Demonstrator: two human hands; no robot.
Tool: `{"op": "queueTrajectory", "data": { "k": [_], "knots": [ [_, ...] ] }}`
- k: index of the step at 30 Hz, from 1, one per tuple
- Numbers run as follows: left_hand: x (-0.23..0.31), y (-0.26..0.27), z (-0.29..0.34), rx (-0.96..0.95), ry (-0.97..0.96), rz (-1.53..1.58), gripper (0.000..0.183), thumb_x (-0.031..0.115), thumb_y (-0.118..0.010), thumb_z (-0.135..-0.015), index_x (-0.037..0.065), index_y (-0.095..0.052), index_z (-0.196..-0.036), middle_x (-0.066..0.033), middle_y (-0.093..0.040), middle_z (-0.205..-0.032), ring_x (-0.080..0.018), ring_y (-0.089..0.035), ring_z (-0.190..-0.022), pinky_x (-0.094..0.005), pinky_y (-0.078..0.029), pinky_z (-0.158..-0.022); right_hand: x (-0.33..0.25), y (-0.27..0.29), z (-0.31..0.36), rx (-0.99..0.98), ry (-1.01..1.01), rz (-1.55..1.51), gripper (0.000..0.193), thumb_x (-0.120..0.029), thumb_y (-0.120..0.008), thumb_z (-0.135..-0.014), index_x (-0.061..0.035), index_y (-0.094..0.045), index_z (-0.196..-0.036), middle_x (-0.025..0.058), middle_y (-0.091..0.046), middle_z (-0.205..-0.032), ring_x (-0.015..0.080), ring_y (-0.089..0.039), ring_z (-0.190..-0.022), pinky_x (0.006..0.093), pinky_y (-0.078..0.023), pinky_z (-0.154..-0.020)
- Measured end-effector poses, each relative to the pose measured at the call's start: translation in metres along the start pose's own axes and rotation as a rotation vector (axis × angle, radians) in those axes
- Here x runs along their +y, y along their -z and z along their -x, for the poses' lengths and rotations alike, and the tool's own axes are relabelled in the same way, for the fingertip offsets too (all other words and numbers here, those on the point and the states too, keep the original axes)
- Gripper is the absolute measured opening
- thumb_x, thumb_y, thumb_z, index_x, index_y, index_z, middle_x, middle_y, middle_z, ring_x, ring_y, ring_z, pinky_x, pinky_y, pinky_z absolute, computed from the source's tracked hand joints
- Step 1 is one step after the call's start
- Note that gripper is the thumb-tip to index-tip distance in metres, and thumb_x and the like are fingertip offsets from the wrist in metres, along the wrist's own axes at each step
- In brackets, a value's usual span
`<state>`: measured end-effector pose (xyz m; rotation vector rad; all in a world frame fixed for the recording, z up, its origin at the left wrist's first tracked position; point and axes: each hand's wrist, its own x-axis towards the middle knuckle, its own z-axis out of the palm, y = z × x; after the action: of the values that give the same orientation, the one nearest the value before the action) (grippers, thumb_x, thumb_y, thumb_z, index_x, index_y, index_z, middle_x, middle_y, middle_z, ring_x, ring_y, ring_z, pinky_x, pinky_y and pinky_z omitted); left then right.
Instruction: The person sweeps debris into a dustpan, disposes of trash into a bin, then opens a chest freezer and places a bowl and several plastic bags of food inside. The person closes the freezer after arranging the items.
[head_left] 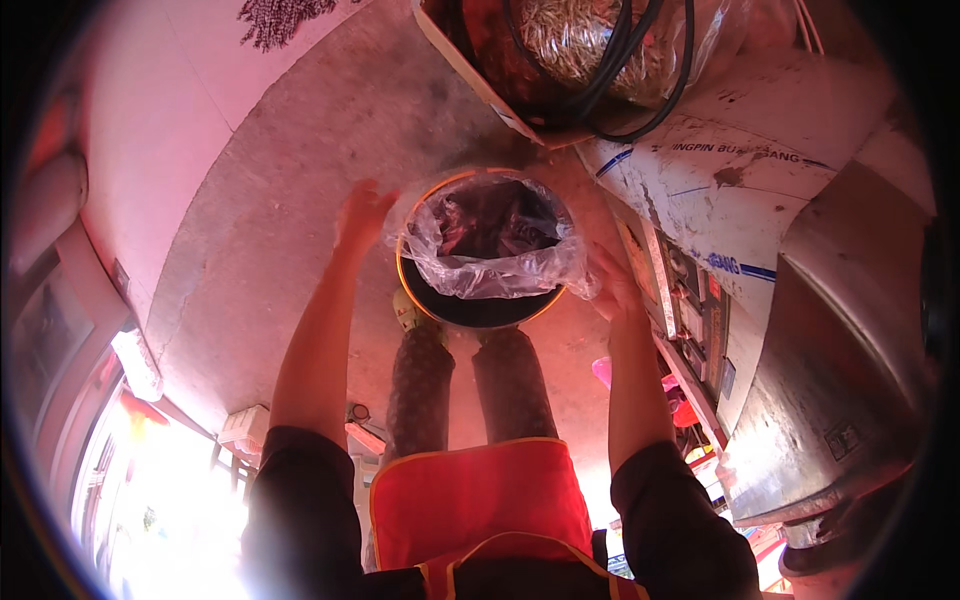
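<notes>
The bag (490, 275) is glossy, crinkled plastic; the floor (265, 190) looks matt.

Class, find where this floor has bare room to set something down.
Bare: grey floor between the pale pink surface and left hand, and up toward the box. Crowded: right of the bin, with right hand and white panel.

dark and blue lettering (700, 148) on the white sheet (720, 208); a seemingly unreadable mark (842, 439) on the metal (800, 410)
</notes>
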<state>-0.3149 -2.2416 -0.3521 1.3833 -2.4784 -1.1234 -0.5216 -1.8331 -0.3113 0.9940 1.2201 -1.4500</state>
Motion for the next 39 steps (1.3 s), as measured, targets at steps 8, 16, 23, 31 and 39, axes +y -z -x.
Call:
{"op": "queueTrajectory", "data": {
  "k": [8, 16, 23, 31, 39],
  "knots": [
    [0.122, 0.060, 0.081, -0.490, -0.768, -0.286, 0.033, 0.023, -0.071, -0.078, 0.012, -0.060, -0.108, -0.0079, -0.061, -0.103, -0.0270, -0.056, -0.101, -0.0431, -0.043, -0.092, 0.045, -0.115, 0.117, 0.191, 1.178, 1.021, 0.035, -0.014, -0.073, -0.079, -0.0067, -0.062, -0.111, 0.0081, -0.064, -0.103, 0.0262, -0.058, -0.096, 0.0413, -0.041, -0.092],
    [0.045, 0.066, 0.155, -0.434, -0.724, -0.185, 0.024, 0.013, -0.073, -0.074, 0.009, -0.064, -0.095, -0.0063, -0.056, -0.099, -0.0264, -0.054, -0.104, -0.0446, -0.044, -0.096, 0.102, -0.033, 0.083, -0.021, 1.012, 1.814, 0.017, -0.009, -0.070, -0.073, -0.0104, -0.068, -0.090, 0.0059, -0.061, -0.084, 0.0269, -0.057, -0.089, 0.0433, -0.041, -0.083],
    [0.041, 0.045, 0.172, -0.432, -0.303, -0.105, 0.034, 0.015, -0.070, -0.081, 0.007, -0.060, -0.112, -0.0104, -0.057, -0.115, -0.0324, -0.053, -0.109, -0.0445, -0.046, -0.094, 0.119, -0.065, 0.031, 0.293, 0.990, 1.481, 0.022, -0.011, -0.068, -0.076, -0.0034, -0.066, -0.097, 0.0179, -0.065, -0.095, 0.0384, -0.059, -0.098, 0.0429, -0.048, -0.083],
    [0.046, 0.004, 0.146, -0.392, 0.604, 0.520, 0.030, 0.024, -0.060, -0.090, 0.001, -0.057, -0.108, -0.0202, -0.065, -0.097, -0.0283, -0.068, -0.082, -0.0377, -0.056, -0.066, 0.109, -0.026, 0.037, 0.257, 0.368, 0.229, 0.032, -0.017, -0.052, -0.095, -0.0092, -0.053, -0.126, 0.0076, -0.062, -0.111, 0.0216, -0.065, -0.089, 0.0377, -0.055, -0.079],
    [0.058, -0.090, 0.129, -0.409, 0.240, 0.201, 0.041, 0.026, -0.066, -0.086, -0.001, -0.052, -0.114, -0.0240, -0.061, -0.109, -0.0382, -0.062, -0.102, -0.0447, -0.050, -0.085, 0.112, -0.005, 0.060, 0.289, 0.423, 0.388, 0.042, -0.022, -0.059, -0.094, -0.0105, -0.046, -0.133, 0.0076, -0.061, -0.111, 0.0168, -0.064, -0.084, 0.0299, -0.054, -0.071]
  ]
}}
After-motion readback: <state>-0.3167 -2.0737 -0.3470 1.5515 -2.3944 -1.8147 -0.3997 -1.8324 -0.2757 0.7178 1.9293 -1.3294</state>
